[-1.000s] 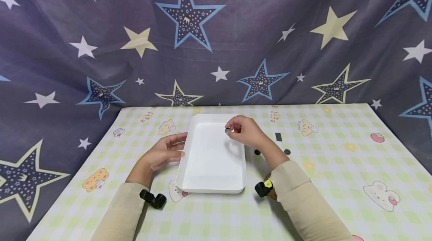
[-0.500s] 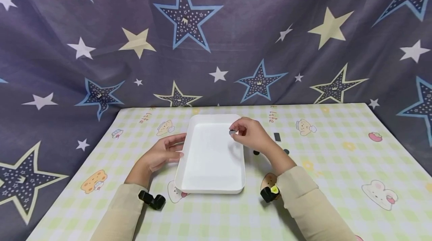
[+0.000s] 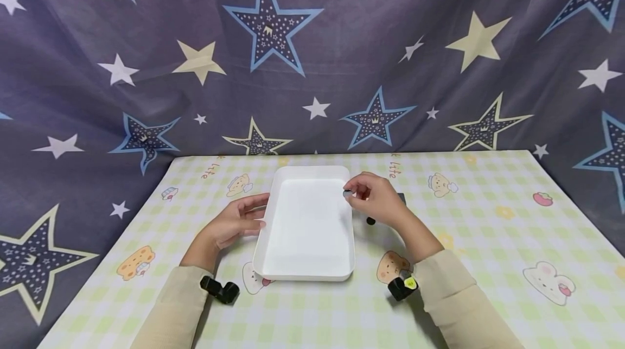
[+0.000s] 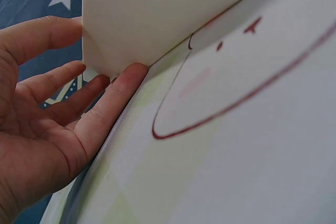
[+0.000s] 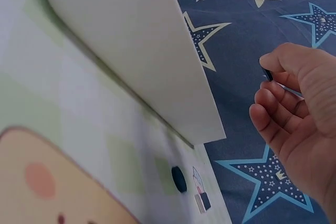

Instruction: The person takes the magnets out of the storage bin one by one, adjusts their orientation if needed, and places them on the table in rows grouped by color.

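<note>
My left hand point(image 3: 233, 224), fingers straight and relaxed, rests against the left wall of the shallow white plastic tray point(image 3: 273, 213) mid-tablecloth. My right hand point(image 3: 380, 201) pinches a small dark flat disc point(image 3: 348, 194) above the tray's right rim. Judged light, stiff, slippery; take it by the edges. Tablecloth print point(image 3: 394, 166) reads "Life", I think.
</note>
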Available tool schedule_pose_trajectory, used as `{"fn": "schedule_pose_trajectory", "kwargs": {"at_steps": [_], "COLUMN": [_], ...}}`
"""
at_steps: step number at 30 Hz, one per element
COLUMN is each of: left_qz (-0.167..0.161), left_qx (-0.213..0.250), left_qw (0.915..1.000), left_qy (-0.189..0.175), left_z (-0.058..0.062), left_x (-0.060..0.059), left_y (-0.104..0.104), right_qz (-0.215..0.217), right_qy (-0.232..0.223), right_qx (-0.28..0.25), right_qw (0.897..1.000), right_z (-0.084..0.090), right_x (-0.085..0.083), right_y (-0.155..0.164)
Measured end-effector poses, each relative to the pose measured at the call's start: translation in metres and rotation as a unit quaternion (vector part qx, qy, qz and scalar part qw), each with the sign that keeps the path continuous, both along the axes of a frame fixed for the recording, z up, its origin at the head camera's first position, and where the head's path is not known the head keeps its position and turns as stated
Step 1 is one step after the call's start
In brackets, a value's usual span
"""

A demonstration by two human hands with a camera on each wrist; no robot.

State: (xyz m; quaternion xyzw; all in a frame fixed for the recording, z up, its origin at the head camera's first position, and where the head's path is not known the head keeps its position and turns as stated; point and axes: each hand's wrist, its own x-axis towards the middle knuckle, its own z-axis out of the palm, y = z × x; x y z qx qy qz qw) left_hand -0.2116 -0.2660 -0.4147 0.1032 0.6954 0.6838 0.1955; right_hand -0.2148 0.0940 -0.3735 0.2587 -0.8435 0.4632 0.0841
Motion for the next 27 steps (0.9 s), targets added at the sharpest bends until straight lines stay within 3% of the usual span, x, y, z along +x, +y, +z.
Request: {"fn": "schedule_pose_trajectory", "kwargs": {"at_steps": [6, 27], "left_qz": [-0.001, -0.001], "left_qx": [0.002, 0.005], "left_qw": [1.0, 1.0], "left_qy": [-0.001, -0.003], "left_z": [0.0, 0.0], "left_x": [0.0, 0.0], "left_y": [0.0, 0.0], "right_qz": [-0.009, -0.056], "right_qy": [0.019, 0.015], "right_qx": [0.0, 0.009], "right_qw": [1.0, 0.998], "right_z": [0.0, 0.001], "right_x": [0.004, 0.009], "right_y": [0.01, 0.051]}}
